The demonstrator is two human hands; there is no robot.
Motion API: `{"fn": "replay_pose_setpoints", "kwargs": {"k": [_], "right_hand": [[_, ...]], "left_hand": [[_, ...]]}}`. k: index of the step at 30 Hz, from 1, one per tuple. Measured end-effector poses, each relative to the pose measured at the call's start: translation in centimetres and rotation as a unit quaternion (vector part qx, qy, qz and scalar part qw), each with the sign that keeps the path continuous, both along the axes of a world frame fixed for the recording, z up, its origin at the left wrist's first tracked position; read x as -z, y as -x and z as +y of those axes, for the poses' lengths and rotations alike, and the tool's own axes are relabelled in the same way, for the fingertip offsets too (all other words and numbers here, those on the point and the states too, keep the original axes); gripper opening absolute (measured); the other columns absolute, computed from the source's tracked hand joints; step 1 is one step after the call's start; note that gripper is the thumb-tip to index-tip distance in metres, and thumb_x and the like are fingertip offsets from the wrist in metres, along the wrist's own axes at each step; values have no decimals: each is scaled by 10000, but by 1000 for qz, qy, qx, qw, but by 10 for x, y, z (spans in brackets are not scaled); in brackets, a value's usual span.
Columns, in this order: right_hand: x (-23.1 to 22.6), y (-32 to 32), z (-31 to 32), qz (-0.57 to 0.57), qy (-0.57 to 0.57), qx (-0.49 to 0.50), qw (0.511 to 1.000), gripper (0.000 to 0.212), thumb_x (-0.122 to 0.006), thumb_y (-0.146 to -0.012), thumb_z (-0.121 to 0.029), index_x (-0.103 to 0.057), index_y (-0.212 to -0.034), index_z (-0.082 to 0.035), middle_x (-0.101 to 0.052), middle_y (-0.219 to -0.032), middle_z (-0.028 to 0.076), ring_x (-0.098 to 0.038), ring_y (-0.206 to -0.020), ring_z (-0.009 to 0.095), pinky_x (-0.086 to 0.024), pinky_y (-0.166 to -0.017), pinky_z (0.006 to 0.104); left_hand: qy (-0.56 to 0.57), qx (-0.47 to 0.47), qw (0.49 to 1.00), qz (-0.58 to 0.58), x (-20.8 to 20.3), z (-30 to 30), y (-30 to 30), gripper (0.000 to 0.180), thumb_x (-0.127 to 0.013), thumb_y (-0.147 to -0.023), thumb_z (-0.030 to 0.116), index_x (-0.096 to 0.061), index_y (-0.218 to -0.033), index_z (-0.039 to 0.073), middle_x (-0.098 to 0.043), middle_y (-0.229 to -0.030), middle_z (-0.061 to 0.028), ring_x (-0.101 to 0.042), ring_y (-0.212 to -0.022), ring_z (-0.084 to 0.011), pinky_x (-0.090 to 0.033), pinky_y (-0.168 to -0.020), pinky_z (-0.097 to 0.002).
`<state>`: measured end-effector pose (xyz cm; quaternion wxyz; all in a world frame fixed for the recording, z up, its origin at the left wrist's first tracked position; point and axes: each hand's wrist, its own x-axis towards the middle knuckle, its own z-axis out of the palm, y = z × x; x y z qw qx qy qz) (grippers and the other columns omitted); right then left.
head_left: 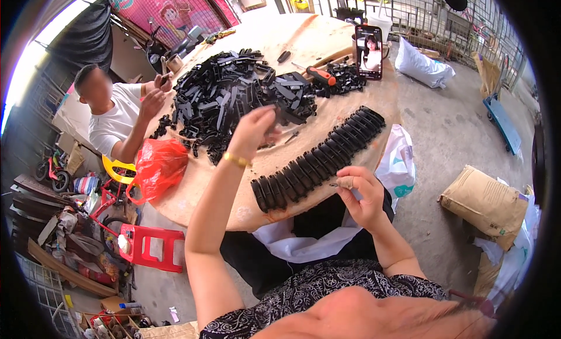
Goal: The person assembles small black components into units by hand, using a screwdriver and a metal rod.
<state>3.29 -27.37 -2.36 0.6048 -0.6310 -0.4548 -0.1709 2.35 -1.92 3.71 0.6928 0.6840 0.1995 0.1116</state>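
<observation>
My left hand (255, 131), a gold-coloured band at its wrist, is over the near edge of a big heap of black plastic parts (213, 96). Its fingers are smeared by motion, so whether they grip a piece is unclear. My right hand (363, 193) is closed in a pinch at the table's near right edge, with wrapping on a finger. A small dark thing shows at its fingertips, too small to name. Just beyond that hand, a long curved row of black plastic parts (318, 161) stands packed side by side on the round table (234, 213).
An orange-and-black screwdriver (321, 76) lies by smaller black pieces. A phone (369, 52) stands upright at the right. Across the left side, a person (114, 114) handles something near a red plastic bag (160, 169). A red stool (153, 248) and paper sacks (484, 207) flank the table.
</observation>
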Motion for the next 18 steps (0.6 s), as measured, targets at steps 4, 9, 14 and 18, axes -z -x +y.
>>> {"fn": "replay_pose_setpoints", "kwargs": {"k": [4, 9, 14, 18], "right_hand": [[-13, 0, 16, -35, -49, -7, 998, 146, -629, -707, 25, -569, -830, -26, -596, -916, 119, -588, -758, 238, -472, -658, 294], [-8, 23, 37, 54, -67, -121, 989, 133, -620, -714, 35, -563, -823, -15, -605, -840, 118, -592, -725, 233, -473, -637, 284], [0, 32, 42, 71, -67, -85, 991, 120, -629, -724, 19, -559, -818, -6, -602, -813, 120, -589, -693, 218, -468, -598, 274], [-5, 31, 42, 41, -45, -88, 994, 124, -637, -721, 12, -571, -823, -9, -604, -792, 108, -584, -656, 213, -465, -568, 270]], "left_hand": [[-139, 140, 980, -16, -3, -50, 68, 225, -545, -841, 94, -585, -1057, 42, -547, -755, -10, -537, -582, -62, -464, -499, -189], [125, 101, 986, -34, 13, -81, 108, 261, -577, -828, 99, -549, -1070, 7, -547, -777, -4, -524, -624, -66, -441, -548, -191], [277, 106, 947, -121, 42, -85, 121, 283, -552, -849, 117, -515, -1108, 9, -553, -905, -10, -508, -731, -72, -428, -635, -193], [200, 29, 969, -143, 55, -100, 125, 276, -528, -866, 134, -519, -1113, 12, -557, -901, 8, -496, -752, -52, -411, -667, -180]]}}
